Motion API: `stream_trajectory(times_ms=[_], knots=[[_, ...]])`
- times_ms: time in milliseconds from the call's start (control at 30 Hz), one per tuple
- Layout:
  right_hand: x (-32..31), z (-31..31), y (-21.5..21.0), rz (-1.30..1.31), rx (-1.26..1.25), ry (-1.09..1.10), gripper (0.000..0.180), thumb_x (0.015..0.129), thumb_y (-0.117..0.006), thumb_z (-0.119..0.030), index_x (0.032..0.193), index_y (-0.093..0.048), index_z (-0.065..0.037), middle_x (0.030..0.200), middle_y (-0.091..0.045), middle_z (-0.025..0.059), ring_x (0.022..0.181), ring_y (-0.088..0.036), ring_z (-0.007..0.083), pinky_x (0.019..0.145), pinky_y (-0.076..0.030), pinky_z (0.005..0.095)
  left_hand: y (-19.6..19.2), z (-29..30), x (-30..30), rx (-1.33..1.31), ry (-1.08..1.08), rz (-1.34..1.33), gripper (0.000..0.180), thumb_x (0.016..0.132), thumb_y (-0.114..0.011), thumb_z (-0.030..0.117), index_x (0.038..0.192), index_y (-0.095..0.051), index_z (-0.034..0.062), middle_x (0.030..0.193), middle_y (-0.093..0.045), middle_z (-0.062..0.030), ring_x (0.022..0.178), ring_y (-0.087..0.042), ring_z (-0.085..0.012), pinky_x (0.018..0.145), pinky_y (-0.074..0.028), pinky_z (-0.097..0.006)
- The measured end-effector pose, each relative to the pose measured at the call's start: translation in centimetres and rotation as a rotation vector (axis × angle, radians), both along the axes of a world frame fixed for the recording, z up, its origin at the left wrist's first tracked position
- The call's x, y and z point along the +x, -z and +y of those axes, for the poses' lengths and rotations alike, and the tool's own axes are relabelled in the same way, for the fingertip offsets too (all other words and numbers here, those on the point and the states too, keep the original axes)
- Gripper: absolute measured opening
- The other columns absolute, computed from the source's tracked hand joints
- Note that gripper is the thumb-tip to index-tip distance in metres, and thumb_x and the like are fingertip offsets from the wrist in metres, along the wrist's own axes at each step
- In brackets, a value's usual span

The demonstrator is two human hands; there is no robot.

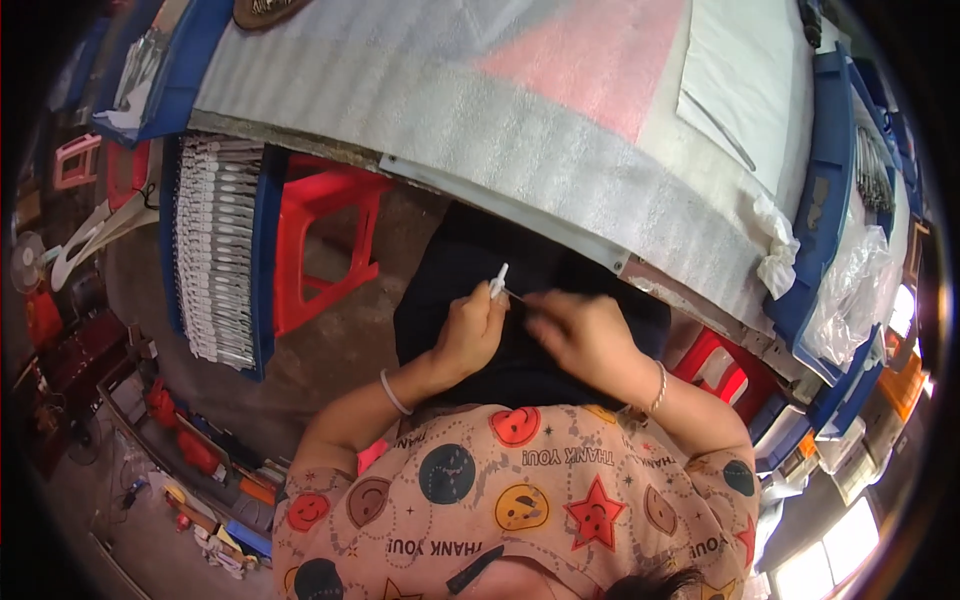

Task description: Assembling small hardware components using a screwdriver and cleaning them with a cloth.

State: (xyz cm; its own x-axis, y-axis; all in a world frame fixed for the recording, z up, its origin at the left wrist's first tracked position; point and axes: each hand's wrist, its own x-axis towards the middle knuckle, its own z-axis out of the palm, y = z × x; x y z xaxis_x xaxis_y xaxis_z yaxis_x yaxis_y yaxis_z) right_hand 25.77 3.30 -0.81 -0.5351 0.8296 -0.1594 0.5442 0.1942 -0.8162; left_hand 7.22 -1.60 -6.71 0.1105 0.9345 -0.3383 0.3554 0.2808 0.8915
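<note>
Over my dark-clothed lap, my left hand [470,330] is closed with its fingertips pinching a small white tapered plastic piece [501,279], its narrow tip pointing up and away. Close on its right, my right hand [583,335] is curled and smeared by motion. From its fingers a thin dark rod [515,296] reaches toward the white piece; where the two meet is too small to make out. Both hands are held below the near edge of the table [430,105].
At left stands a blue tray [265,270] packed with rows of white pen-like parts, beside a red plastic stool [330,235]. At right, a blue bin [825,190] holds thin metal parts and clear plastic bags. White paper [740,90] and a crumpled tissue [775,245] lie on the table.
</note>
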Motion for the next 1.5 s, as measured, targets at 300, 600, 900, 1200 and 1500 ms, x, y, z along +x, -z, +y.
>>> stream_trajectory(times_ms=[300,600,900,1200,1500], knots=[[-0.9,1.7,-2.1,-0.404,-0.089,-0.394,0.044,0.08,-0.057,-0.009,0.124,-0.063,-0.009,0.076,-0.066,0.0154,0.056,-0.064,0.0266,0.049,-0.049,0.0383,1.0,-1.2,-0.3,0.007,-0.021,-0.078,0.014,0.095,-0.05,0.008,0.087,-0.053,-0.0032,0.074,-0.062,-0.0226,0.071,-0.066,-0.0387,0.055,-0.048,-0.039],[-1.6,0.4,-3.1,-0.594,0.31,-0.484,0.051,0.078,-0.057,-0.013,0.128,-0.057,-0.005,0.068,-0.054,0.0063,0.053,-0.058,0.0182,0.046,-0.047,0.0285,0.7,-0.6,-0.1,-0.027,-0.048,-0.113,0.015,0.095,-0.051,0.008,0.085,-0.053,-0.0027,0.071,-0.061,-0.022,0.067,-0.067,-0.0355,0.051,-0.045,-0.038],[-1.4,0.5,-0.9,-0.384,-0.094,-0.206,0.039,0.085,-0.062,-0.014,0.124,-0.062,-0.009,0.071,-0.064,0.0182,0.059,-0.063,0.0308,0.05,-0.049,0.0397,1.5,-0.2,-0.3,0.042,-0.022,-0.04,0.016,0.095,-0.051,0.009,0.084,-0.05,-0.0023,0.065,-0.057,-0.0213,0.064,-0.065,-0.037,0.049,-0.043,-0.04],[-0.1,-0.4,-2.9,-0.179,-0.178,-0.086,0.037,0.085,-0.063,-0.011,0.121,-0.059,-0.002,0.088,-0.067,0.0198,0.077,-0.066,0.0346,0.066,-0.052,0.0402,0.1,-0.6,-0.4,-0.029,-0.006,-0.144,0.017,0.097,-0.049,0.01,0.086,-0.056,-0.0013,0.065,-0.056,-0.0105,0.059,-0.058,-0.0178,0.054,-0.044,-0.033],[0.1,-2.3,-4.4,-0.121,0.081,-0.158,0.047,0.079,-0.067,-0.002,0.124,-0.054,-0.001,0.106,-0.058,0.0187,0.092,-0.061,0.0338,0.075,-0.052,0.0382,-0.5,-0.9,-1.0,-0.366,-0.105,-0.425,0.02,0.099,-0.049,0.015,0.085,-0.058,0.0031,0.061,-0.047,0.0032,0.05,-0.043,-0.0039,0.045,-0.034,-0.023]])
